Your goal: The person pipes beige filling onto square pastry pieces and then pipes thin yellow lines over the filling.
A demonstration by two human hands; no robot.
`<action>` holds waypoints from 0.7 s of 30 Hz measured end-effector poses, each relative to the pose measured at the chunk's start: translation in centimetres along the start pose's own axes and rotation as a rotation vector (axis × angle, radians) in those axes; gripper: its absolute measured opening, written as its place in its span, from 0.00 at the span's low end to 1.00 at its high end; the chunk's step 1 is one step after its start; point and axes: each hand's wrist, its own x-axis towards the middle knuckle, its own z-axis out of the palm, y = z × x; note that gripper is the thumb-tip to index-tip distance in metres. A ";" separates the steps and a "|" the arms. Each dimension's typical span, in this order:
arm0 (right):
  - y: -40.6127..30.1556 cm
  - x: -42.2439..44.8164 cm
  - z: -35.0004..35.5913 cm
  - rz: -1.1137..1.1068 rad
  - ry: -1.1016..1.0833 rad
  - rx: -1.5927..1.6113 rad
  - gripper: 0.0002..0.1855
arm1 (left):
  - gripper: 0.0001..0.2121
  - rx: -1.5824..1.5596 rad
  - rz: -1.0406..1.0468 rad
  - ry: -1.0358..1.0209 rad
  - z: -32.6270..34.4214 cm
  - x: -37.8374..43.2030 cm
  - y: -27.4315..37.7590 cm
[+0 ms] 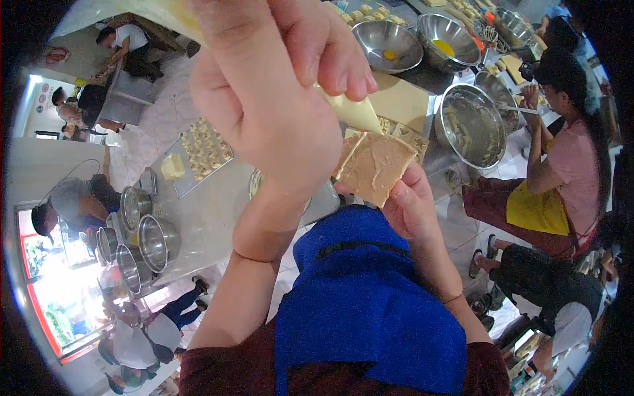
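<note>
My left hand (277,94), large and close to the camera, is closed around a piping bag (354,110) with pale yellow filling. The bag's tip points down at the upper edge of a thin square baked piece (379,166), seeming to touch or nearly touch it. Light brown spread covers the top of this piece. My right hand (411,200) holds it from below by its right and lower edges, with the thumb at its lower right side. Behind the piece, small decorated pieces (408,136) and a flat tan board or sheet (398,101) lie on the work surface.
Steel bowls, one with batter residue (470,126), one with egg yolk (388,47) and another with yellow contents (448,44), stand beyond my right hand. A tray of small pieces (205,148) and several bowls (158,242) are at left. A co-worker (564,153) is at right.
</note>
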 end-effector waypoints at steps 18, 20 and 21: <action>-0.4 -0.1 0.8 -0.019 0.015 -0.005 0.33 | 0.23 -0.007 0.064 -0.178 -1.0 0.0 -0.1; -0.2 0.0 0.7 -0.031 0.020 -0.007 0.34 | 0.23 -0.010 0.058 -0.171 -1.0 -0.2 -0.1; -0.2 0.0 0.6 -0.030 0.020 -0.006 0.34 | 0.23 -0.008 0.060 -0.173 -0.9 -0.2 -0.1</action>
